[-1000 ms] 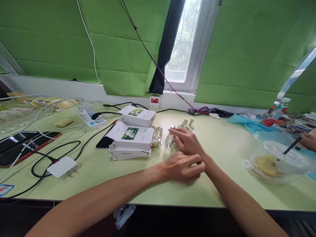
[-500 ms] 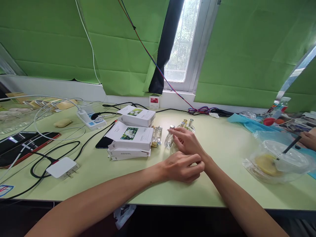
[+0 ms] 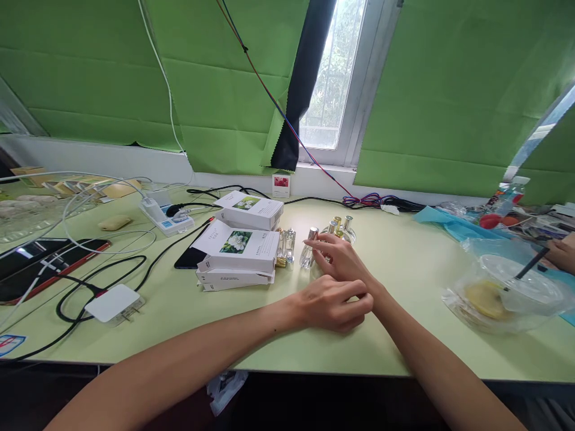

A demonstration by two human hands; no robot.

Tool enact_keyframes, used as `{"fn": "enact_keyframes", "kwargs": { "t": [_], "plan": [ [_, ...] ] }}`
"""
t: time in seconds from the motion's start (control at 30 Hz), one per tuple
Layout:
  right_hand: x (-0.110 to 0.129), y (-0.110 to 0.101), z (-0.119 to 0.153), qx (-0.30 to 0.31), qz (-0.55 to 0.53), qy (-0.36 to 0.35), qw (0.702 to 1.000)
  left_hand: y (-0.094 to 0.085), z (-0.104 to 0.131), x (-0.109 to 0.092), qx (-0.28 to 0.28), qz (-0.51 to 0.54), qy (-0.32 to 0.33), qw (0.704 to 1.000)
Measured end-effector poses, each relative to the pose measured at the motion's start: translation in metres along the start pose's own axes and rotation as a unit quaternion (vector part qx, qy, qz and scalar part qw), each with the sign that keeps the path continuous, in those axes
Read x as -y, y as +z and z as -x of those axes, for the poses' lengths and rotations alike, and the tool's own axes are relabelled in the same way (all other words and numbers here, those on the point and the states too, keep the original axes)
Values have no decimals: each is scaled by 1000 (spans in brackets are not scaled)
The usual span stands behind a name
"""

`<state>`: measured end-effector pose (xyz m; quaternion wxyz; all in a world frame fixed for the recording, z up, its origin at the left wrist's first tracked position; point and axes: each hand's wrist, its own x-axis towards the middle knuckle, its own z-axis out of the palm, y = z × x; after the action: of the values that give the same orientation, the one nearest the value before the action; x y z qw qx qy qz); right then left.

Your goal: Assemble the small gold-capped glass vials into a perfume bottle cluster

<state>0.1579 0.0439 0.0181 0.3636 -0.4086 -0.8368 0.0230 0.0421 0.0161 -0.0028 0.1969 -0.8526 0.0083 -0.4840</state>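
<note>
My right hand (image 3: pixel 341 257) reaches over the table with its fingers at a small clear glass perfume bottle (image 3: pixel 307 256) with a silver cap. The bottle leans a little; its far side is hidden. Behind this hand stand more glass bottles (image 3: pixel 348 224) with gold and silver caps, partly covered. My left hand (image 3: pixel 336 304) rests on the table by my right wrist, its fingers curled in and the palm out of sight. Two more glass bottles (image 3: pixel 286 246) are beside the white boxes (image 3: pixel 245 251) printed with a white flower.
At left are a power strip (image 3: pixel 166 218), a white charger (image 3: pixel 115 304), dark phones (image 3: pixel 49 263) and loose cables. To the right stands a lidded cup in a plastic bag (image 3: pixel 498 293), with another person's hand (image 3: pixel 563 254) beyond. A small flower-print card box (image 3: pixel 281 187) is by the wall.
The fingers of my right hand have shifted slightly down on the bottle, showing more of its silver cap. My left hand stays put.
</note>
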Motion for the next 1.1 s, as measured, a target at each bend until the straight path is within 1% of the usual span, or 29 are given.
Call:
{"fn": "enact_keyframes", "kwargs": {
  "t": [0.37,0.5,0.67,0.83,0.97,1.1],
  "plan": [
    [2,-1,0,5,12,8,1000,-1,-3,0,-8,12,4,1000],
    [2,-1,0,7,16,5,1000,1,0,0,5,6,0,1000],
    [3,-3,-1,16,37,9,999,3,3,0,53,-9,8,999],
    [4,-3,-1,16,40,9,999,2,2,0,12,6,2,1000],
    [4,-4,-1,15,32,11,999,2,1,0,30,2,7,1000],
    [4,-4,-1,17,33,11,999,2,0,-1,12,12,4,1000]
  ]
}}
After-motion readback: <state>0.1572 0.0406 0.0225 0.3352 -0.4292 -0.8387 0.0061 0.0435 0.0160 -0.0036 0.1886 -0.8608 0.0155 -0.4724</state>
